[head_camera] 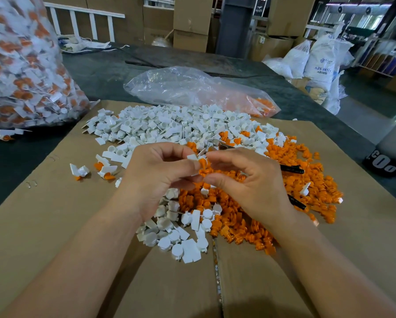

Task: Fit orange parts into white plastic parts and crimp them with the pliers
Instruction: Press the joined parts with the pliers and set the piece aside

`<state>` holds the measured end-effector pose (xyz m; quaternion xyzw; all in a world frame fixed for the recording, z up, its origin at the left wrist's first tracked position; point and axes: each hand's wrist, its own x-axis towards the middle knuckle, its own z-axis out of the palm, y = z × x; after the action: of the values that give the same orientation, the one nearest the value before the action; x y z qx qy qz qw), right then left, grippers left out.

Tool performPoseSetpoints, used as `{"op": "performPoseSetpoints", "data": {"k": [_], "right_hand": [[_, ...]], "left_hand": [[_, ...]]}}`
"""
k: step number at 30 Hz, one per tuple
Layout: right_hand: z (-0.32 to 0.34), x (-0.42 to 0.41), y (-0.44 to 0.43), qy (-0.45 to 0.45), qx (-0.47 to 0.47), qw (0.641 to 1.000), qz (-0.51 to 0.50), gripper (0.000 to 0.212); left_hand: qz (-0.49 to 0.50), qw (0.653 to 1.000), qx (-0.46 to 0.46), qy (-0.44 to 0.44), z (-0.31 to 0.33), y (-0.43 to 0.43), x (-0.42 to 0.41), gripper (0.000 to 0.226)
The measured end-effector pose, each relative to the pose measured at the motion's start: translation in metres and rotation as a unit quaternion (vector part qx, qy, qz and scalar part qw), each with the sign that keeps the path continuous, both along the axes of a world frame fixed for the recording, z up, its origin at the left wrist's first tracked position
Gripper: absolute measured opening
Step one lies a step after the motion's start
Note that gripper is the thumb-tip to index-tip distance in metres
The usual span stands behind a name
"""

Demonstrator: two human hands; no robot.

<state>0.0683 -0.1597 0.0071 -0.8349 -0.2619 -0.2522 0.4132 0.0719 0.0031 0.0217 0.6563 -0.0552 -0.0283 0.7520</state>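
Orange part (203, 171) pinched by left hand (160, 171) and right hand (249, 180); pliers (292, 169) mostly hidden.

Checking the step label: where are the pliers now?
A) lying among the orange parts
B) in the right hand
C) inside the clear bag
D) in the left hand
A: the pliers lie among the orange parts, black handles showing beside the right hand.

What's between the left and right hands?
Head view: a white part and an orange part, pinched by the left hand and right hand.
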Motion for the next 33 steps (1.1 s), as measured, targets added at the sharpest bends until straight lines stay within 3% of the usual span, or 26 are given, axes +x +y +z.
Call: {"op": "performPoseSetpoints", "data": {"k": [8, 12, 15, 18, 21, 33], "right_hand": [[-0.002, 0.001, 0.003, -0.004, -0.003, 1.0, -0.001, 0.031], [0.012, 0.007, -0.015, 0.07, -0.064, 0.995, -0.043, 0.05], [0.02, 0.018, -0.044, 0.186, -0.213, 0.947, -0.154, 0.091], [0.018, 0.024, -0.061, 0.284, -0.336, 0.876, -0.197, 0.108], [0.01, 0.028, -0.067, 0.308, -0.398, 0.842, -0.193, 0.101], [0.008, 0.032, -0.062, 0.266, -0.384, 0.85, -0.242, 0.091]], "left_hand": [[-0.005, 1.0, -0.009, 0.001, 0.0, 0.0, 0.0, 0.025], [-0.001, 1.0, -0.021, 0.013, -0.001, 0.0, 0.001, 0.016], [-0.001, 0.999, -0.029, 0.014, -0.002, 0.001, 0.001, 0.016], [-0.002, 0.999, -0.032, 0.016, -0.002, 0.001, 0.001, 0.016], [-0.005, 0.999, -0.036, 0.016, -0.002, 0.002, 0.002, 0.017], [-0.012, 0.999, -0.035, 0.017, -0.006, 0.001, 0.004, 0.011]]}}
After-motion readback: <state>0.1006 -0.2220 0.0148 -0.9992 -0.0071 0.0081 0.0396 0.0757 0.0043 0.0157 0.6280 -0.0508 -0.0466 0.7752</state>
